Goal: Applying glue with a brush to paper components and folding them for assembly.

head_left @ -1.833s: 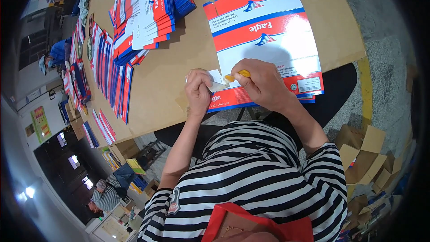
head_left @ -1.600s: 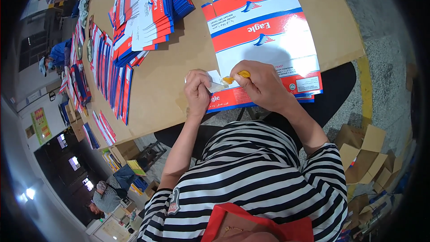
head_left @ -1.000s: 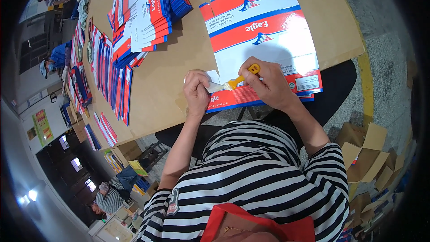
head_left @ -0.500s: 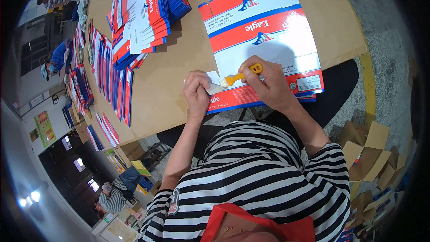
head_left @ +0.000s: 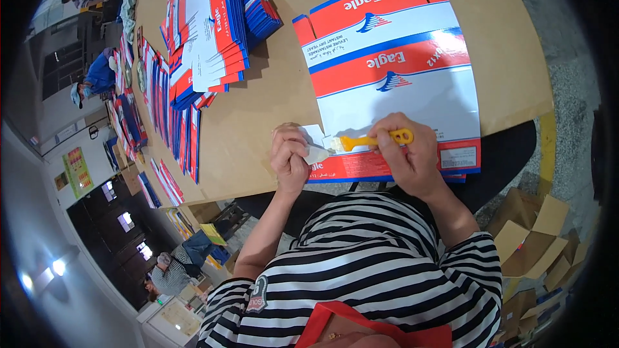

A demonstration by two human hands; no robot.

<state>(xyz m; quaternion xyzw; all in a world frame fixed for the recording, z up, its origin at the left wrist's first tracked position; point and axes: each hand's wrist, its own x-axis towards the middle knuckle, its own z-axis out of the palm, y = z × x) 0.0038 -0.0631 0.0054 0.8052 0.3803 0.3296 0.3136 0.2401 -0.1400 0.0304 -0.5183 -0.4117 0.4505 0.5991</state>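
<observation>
A flat, unfolded carton [head_left: 400,109], red, white and blue, lies on the brown table before me. My right hand [head_left: 412,154] grips a small brush [head_left: 361,142] by its yellow handle. Its pale bristles point left, at the carton's near left part, close to my left fingers. My left hand [head_left: 290,160] is closed on a small white flap [head_left: 314,134] at that edge. Whether this flap belongs to the carton I cannot tell. A whitish, translucent patch shows below my left fingertips, too unclear to name. Another carton edge peeks out under the near right corner.
Stacked folded cartons [head_left: 222,32] stand at the far left of the table [head_left: 264,103], with further rows [head_left: 171,109] beyond them. Open brown boxes [head_left: 535,238] sit on the floor at right. Other people [head_left: 97,80] are farther off to the left.
The view has shifted, so the table and cartons appear lower and farther right. The brush has turned more level, its bristles still near my left fingers. Both hands keep their hold.
</observation>
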